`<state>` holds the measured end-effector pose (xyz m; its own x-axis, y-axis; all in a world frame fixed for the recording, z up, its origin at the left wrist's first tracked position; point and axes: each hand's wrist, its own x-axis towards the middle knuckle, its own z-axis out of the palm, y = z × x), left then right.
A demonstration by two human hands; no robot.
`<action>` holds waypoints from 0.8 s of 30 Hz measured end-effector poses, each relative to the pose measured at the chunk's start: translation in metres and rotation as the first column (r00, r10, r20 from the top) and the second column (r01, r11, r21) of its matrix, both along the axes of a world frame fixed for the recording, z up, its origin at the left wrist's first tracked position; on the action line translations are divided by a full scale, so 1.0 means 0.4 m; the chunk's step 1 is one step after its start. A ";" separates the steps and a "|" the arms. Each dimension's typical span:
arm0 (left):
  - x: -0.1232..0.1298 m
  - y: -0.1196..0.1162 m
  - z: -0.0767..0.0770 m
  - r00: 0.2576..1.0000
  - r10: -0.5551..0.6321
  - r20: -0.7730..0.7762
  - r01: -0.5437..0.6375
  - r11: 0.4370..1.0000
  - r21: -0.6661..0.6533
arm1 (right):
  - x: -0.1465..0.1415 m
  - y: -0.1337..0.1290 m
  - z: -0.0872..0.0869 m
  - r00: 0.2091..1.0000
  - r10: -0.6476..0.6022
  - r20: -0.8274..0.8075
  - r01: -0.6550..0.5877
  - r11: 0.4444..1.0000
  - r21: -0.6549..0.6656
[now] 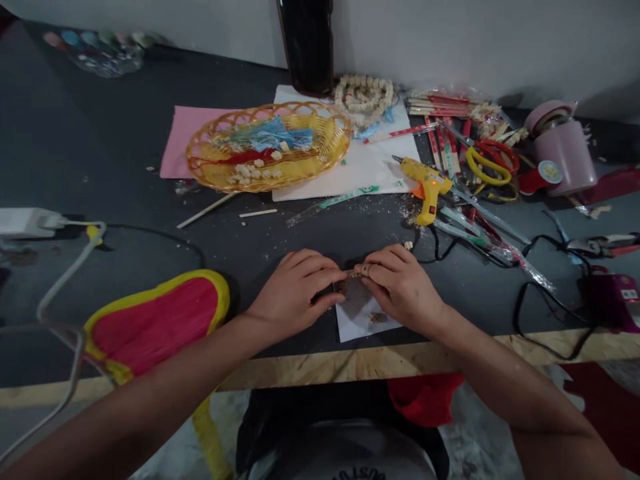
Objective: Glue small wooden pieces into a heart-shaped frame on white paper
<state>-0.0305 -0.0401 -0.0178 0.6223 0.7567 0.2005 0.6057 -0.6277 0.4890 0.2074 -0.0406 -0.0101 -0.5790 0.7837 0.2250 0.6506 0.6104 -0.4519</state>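
Near the table's front edge, my left hand (299, 288) and my right hand (406, 288) meet fingertip to fingertip. Pinched between them is a small tan and brown beaded piece (355, 272); the fingers cover much of it, and its exact kind is unclear. Both hands are closed on it, one at each end. Beneath lies a sheet of white paper (354, 327), with another little brown piece (377, 318) on it. A small pale bit (409, 245) sits just beyond my right hand.
A yellow glue gun (426, 187) lies ahead to the right, beside scissors (487, 167) and wrapped sticks. Behind is a wicker basket (200, 180) with tassels. A pink board with yellow edging (155, 327) is at left. Black cable (520, 307) trails at right; a phone (309, 47) stands behind.
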 end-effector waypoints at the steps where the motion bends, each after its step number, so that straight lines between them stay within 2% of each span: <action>1: 0.000 0.000 0.000 1.000 -0.002 0.006 0.002 1.000 -0.001 | 0.000 0.000 0.000 1.000 -0.002 0.000 0.002 1.000 -0.004; 9: 0.000 0.002 0.009 0.999 0.016 -0.028 -0.018 0.997 -0.075 | -0.001 0.000 0.006 1.000 -0.007 0.013 0.007 1.000 -0.021; 18: -0.004 0.003 0.005 1.000 -0.013 0.006 0.013 0.999 -0.042 | 0.004 0.009 0.017 1.000 0.023 -0.016 -0.023 0.999 -0.026; 24: -0.008 0.002 0.007 0.999 -0.030 -0.015 0.028 0.997 -0.076 | 0.007 0.001 0.027 0.999 0.026 0.023 -0.026 1.000 0.008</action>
<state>-0.0338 -0.0392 -0.0149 0.6469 0.7509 0.1329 0.5962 -0.6066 0.5259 0.2104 -0.0404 0.0008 -0.6041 0.7665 0.2178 0.6446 0.6308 -0.4320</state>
